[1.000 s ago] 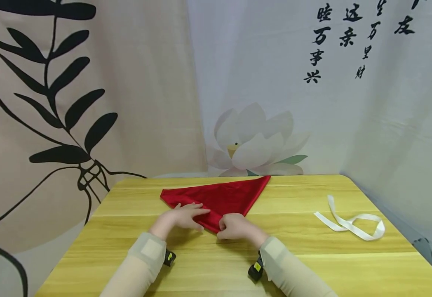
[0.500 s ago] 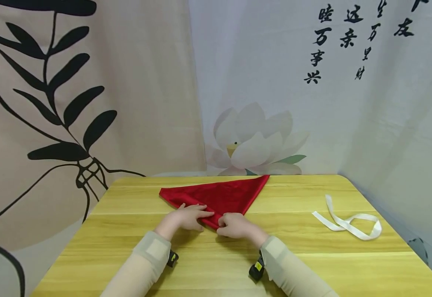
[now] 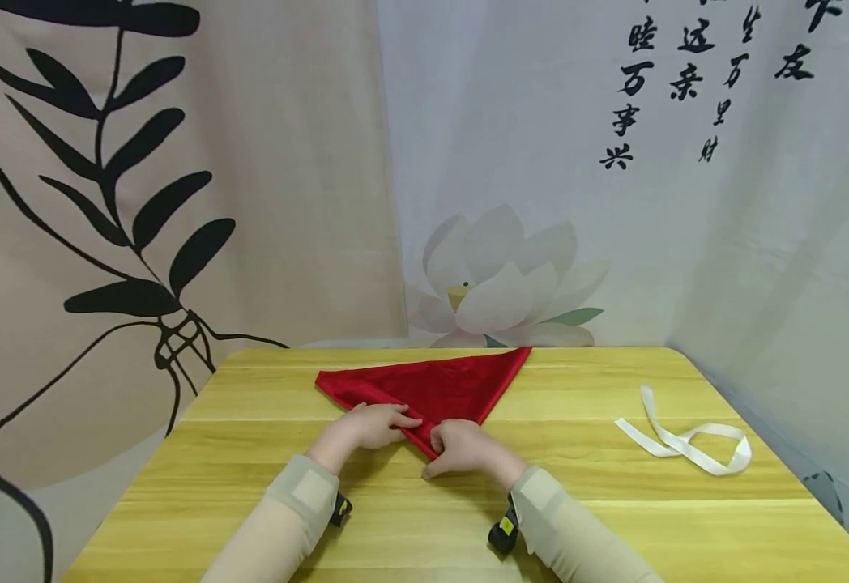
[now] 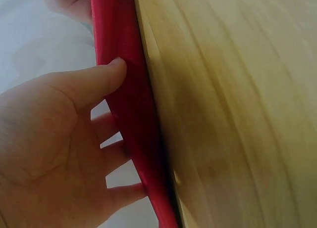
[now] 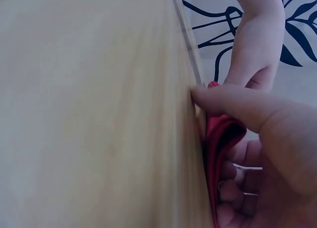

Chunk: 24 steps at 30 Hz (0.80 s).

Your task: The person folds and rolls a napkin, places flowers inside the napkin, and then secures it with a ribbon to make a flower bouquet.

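Note:
A shiny red cloth (image 3: 439, 382) lies on the table in a triangle, its near-left edge folded over in a narrow band. My left hand (image 3: 369, 427) holds that band, thumb against its near side and fingers over the top, as the left wrist view shows. Nearer the close corner, my right hand (image 3: 464, 447) has curled fingers on the cloth. In the right wrist view the cloth's rolled end (image 5: 229, 129) sits between those fingers and the thumb (image 5: 218, 98), whose tip reaches the tabletop. The right palm hides part of the corner.
A white ribbon (image 3: 709, 465) lies in a loose loop on the right side of the wooden table (image 3: 541, 518). Behind the table's far edge hangs a printed curtain (image 3: 308, 202). Each wrist wears a small black camera.
My left fingers have slid slightly right along the folded edge. The right thumb has spread away from its fingers toward me. The cloth and ribbon stay about where they were.

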Each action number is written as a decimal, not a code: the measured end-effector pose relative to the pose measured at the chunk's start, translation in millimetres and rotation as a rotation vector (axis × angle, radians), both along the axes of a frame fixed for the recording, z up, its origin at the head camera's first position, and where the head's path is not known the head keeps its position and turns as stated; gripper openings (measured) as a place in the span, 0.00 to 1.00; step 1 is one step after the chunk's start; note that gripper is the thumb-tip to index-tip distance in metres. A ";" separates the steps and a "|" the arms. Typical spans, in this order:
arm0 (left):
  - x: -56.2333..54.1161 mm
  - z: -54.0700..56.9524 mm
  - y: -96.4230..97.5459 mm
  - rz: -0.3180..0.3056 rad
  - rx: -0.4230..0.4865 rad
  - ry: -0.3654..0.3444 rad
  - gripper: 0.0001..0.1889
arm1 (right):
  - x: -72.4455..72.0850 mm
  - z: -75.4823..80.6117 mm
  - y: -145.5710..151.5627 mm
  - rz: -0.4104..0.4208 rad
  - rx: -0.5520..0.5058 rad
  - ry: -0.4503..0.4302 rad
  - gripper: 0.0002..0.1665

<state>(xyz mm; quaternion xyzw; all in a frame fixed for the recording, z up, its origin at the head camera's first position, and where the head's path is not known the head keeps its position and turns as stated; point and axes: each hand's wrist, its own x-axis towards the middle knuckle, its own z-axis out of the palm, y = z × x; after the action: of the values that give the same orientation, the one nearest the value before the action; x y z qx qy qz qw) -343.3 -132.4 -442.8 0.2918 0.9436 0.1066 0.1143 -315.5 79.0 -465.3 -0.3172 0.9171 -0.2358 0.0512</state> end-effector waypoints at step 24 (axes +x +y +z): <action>-6.0 -1.0 -6.9 0.006 -0.070 -0.011 0.27 | -5.9 -11.1 17.3 -0.108 -0.198 -0.053 0.08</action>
<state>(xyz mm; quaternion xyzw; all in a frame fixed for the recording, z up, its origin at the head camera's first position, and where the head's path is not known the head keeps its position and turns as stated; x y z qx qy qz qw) -349.3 -139.4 -443.9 0.2842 0.9470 0.0754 0.1291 -321.4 96.3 -476.4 -0.2643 0.9034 -0.3362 0.0311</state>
